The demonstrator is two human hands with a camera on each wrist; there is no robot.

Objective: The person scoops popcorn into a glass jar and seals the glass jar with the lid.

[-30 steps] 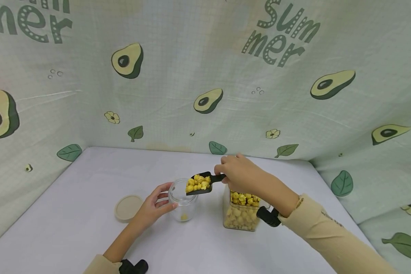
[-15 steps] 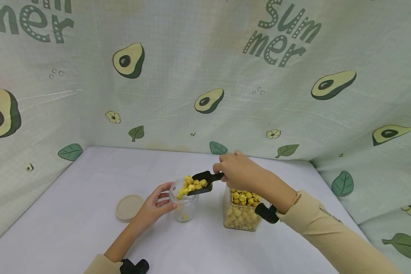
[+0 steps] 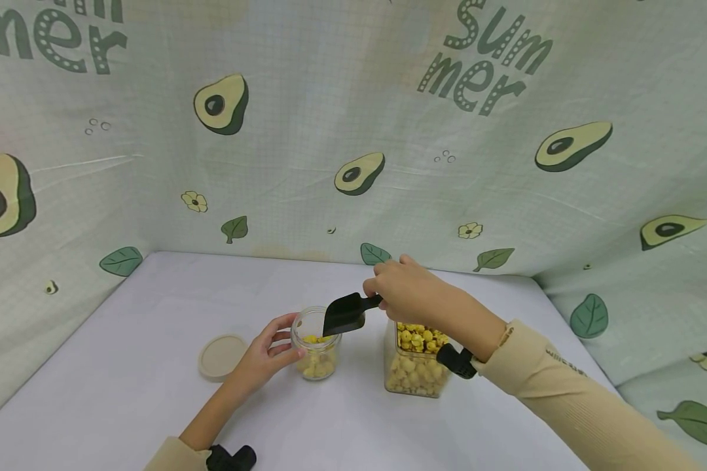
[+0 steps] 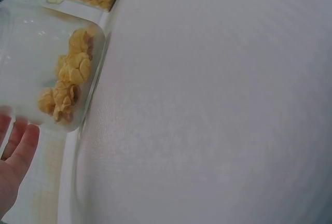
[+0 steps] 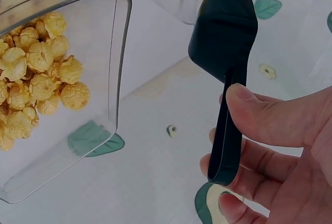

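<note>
My left hand [image 3: 266,353] holds the clear jar [image 3: 328,353] upright on the table, its thumb on the near side and fingers around the far left side. Yellow popcorn [image 4: 72,68] lies in the bottom of the jar in the left wrist view. My right hand [image 3: 411,294] grips the handle of a black scoop [image 3: 343,316] between thumb and fingers. The scoop's blade is tipped down over the jar's right rim, with no popcorn visible on it. In the right wrist view, the scoop [image 5: 225,32] shows its dark underside.
To the right of the jar stands a clear square container [image 3: 415,386] of popcorn [image 3: 421,340], below my right forearm. A round beige lid [image 3: 222,358] lies on the white table [image 3: 306,432] left of the jar. Avocado-printed cloth [image 3: 294,131] walls the back and sides.
The scoop has tipped over, and its popcorn has slid down into the jar. My right hand has risen slightly. My left hand stays at the jar.
</note>
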